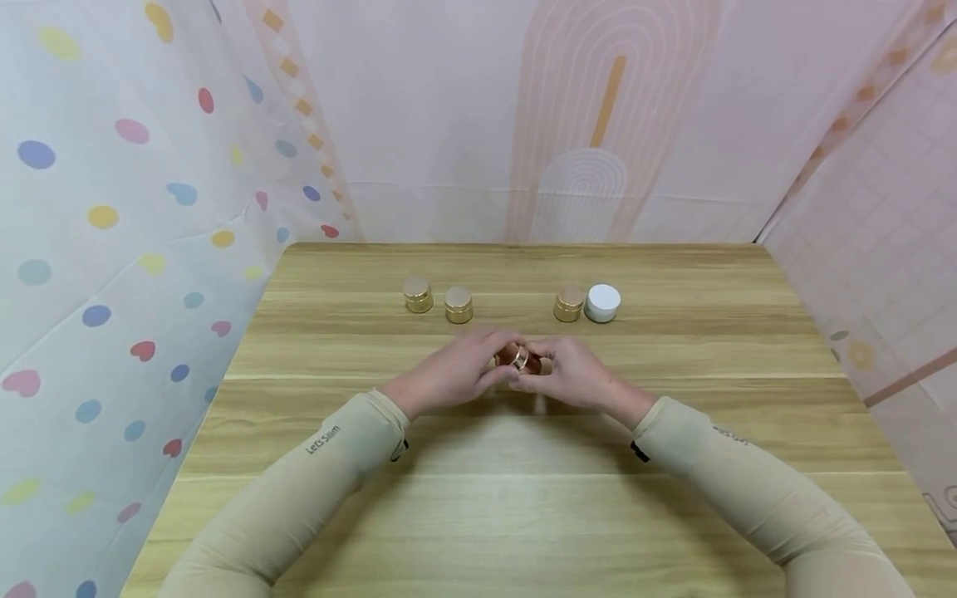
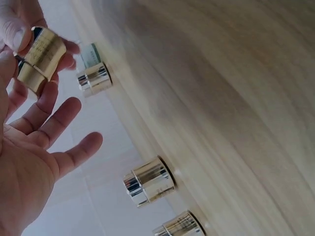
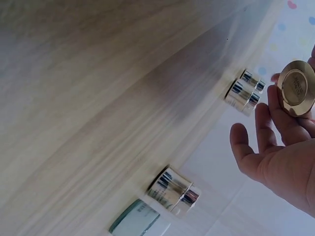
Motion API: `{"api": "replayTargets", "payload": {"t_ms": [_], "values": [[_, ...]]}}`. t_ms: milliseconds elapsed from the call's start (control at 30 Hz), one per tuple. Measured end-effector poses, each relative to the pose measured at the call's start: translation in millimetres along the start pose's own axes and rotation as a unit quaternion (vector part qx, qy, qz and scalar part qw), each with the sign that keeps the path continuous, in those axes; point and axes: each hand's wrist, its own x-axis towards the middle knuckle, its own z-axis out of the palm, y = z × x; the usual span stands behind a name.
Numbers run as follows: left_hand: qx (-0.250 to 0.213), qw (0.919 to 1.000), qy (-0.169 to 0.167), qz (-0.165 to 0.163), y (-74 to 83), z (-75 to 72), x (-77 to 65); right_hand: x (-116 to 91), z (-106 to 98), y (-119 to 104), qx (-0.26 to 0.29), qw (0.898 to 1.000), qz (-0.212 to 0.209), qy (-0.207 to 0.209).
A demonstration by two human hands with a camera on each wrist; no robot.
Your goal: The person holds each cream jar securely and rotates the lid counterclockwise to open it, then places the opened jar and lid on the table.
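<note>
A small gold cosmetic jar [image 1: 520, 358] is held sideways between the two hands, above the table. My left hand [image 1: 478, 365] pinches the lid end with thumb and forefingers. Its other fingers spread away from the jar [image 2: 47, 54] in the left wrist view. At the base end, my right hand [image 1: 570, 372] grips with thumb and fingertips. The round gold base [image 3: 297, 88] with raised lettering faces the right wrist camera. A narrow band runs round the jar where lid and body meet.
Beyond the hands, two gold jars [image 1: 418, 295] [image 1: 458, 305] stand at the left. Another gold jar [image 1: 568, 304] stands at the right, close beside a white-lidded jar [image 1: 602, 303]. The wooden table [image 1: 516, 515] backs onto patterned cloth walls [image 1: 441, 108].
</note>
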Motion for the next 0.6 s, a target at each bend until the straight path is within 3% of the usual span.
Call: {"api": "replayTargets", "payload": {"t_ms": [133, 300, 600], "values": [[-0.038, 0.9991, -0.016, 0.003, -1.4, 3.6, 0.3, 1, 3, -2, 0.003, 1.000, -0.016, 0.005], [-0.050, 0.9985, -0.020, -0.009, -2.5, 5.2, -1.6, 2, 6, -4, -0.002, 1.000, -0.018, 0.005], [0.000, 0.9987, 0.004, -0.051, 0.5, -5.1, -6.6, 1, 4, -1, -0.001, 0.999, 0.043, 0.024]]}}
